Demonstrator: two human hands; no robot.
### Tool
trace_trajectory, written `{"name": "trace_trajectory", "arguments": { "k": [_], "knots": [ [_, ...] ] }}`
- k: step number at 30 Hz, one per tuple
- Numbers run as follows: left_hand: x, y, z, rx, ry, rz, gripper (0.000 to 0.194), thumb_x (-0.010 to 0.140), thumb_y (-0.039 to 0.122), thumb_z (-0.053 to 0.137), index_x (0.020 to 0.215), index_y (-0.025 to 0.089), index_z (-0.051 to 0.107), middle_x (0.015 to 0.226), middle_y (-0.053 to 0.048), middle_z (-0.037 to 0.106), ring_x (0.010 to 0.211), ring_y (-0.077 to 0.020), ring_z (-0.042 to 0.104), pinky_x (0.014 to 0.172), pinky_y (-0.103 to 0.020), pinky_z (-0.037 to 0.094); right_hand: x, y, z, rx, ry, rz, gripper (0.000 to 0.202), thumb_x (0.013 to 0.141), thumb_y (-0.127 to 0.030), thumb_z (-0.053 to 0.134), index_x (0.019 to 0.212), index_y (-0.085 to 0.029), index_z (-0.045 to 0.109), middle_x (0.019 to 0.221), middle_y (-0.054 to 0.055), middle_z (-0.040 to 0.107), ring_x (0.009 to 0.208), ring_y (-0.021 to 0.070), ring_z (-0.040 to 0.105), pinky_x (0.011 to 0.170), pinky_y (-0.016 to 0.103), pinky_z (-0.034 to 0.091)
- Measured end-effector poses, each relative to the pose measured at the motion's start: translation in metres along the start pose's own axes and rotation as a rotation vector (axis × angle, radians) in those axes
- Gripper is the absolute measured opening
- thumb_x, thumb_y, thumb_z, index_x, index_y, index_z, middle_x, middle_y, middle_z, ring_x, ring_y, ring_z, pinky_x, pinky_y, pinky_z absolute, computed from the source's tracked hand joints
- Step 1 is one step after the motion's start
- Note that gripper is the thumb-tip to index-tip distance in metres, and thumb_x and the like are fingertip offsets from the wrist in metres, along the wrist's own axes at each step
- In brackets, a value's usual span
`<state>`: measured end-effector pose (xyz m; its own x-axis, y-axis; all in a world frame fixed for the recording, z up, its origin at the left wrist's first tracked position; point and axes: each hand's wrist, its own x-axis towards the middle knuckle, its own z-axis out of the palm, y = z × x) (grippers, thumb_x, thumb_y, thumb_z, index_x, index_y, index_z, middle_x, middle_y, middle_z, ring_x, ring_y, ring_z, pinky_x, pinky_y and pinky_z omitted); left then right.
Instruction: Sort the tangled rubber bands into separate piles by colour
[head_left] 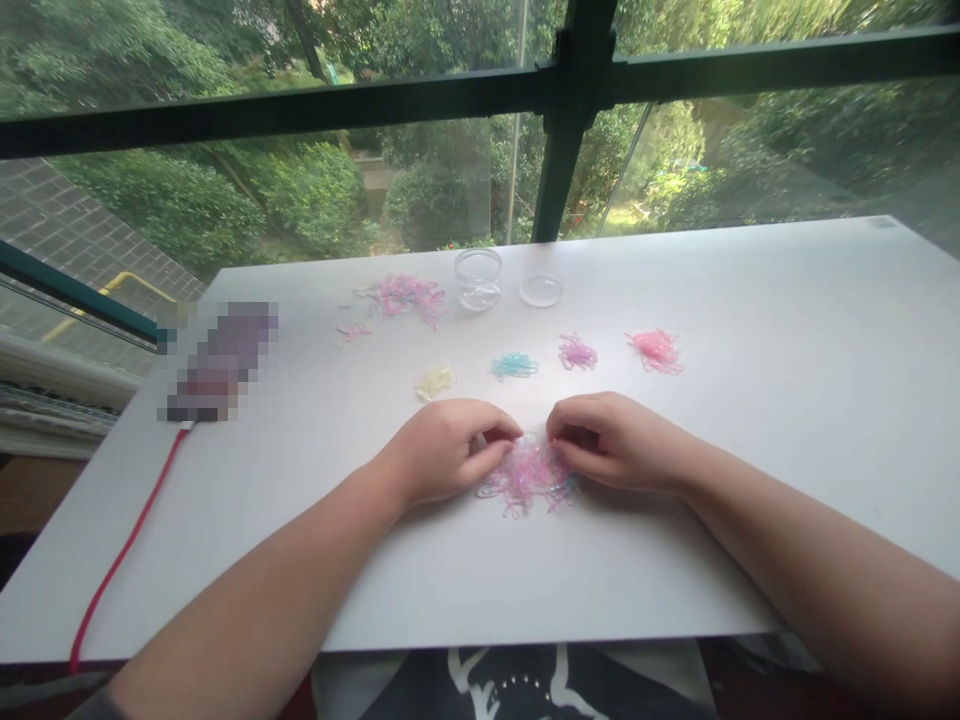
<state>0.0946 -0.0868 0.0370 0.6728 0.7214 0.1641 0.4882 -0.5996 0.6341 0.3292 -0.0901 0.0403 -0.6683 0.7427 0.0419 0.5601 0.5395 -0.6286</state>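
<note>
A mixed pile of small pink, purple and clear bands (527, 478) lies on the white table between my hands. My left hand (461, 450) touches the pile's left edge, thumb and fingers drawn together; what it pinches is too small to make out. From the other side, my right hand (615, 440) has its fingertips closed at the pile's upper right, their hold also unclear. Beyond the hands sit sorted heaps: yellow bands (436, 382), blue bands (514, 364), purple bands (577, 351) and pink bands (655, 350).
Another mixed pile (407, 297) lies at the back left, beside a clear round container (478, 280) and a clear lid (541, 291). A blurred-out device (225, 365) with a red cable (131, 540) is at the left. Windows border the table's far edge (675, 236).
</note>
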Motion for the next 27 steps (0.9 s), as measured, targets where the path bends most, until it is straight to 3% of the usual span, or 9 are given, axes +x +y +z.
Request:
{"name": "trace_trajectory", "arguments": {
  "k": [15, 27],
  "knots": [
    [0.0026, -0.0024, 0.0013, -0.081, 0.142, -0.031, 0.018, 0.078, 0.012, 0.054, 0.090, 0.017, 0.066, 0.087, -0.002, 0.070, 0.071, -0.0094, 0.062, 0.066, -0.021, 0.053, 0.0017, 0.0013, 0.0001, 0.019, 0.015, 0.030, 0.008, 0.070, -0.010, 0.049, 0.074, -0.017, 0.051, 0.063, -0.003, 0.051, 0.054, 0.0073, 0.039, 0.053, 0.020, 0.031],
    [0.0036, 0.0000, 0.0006, -0.078, 0.144, -0.053, 0.011, 0.081, 0.020, 0.055, 0.087, 0.016, 0.064, 0.084, -0.003, 0.068, 0.070, -0.0101, 0.061, 0.061, -0.022, 0.050, 0.0005, 0.0028, -0.0009, 0.057, 0.013, 0.058, 0.003, 0.077, -0.016, 0.050, 0.078, -0.017, 0.053, 0.064, -0.001, 0.055, 0.055, 0.0087, 0.042, 0.054, 0.021, 0.032]
  ]
}}
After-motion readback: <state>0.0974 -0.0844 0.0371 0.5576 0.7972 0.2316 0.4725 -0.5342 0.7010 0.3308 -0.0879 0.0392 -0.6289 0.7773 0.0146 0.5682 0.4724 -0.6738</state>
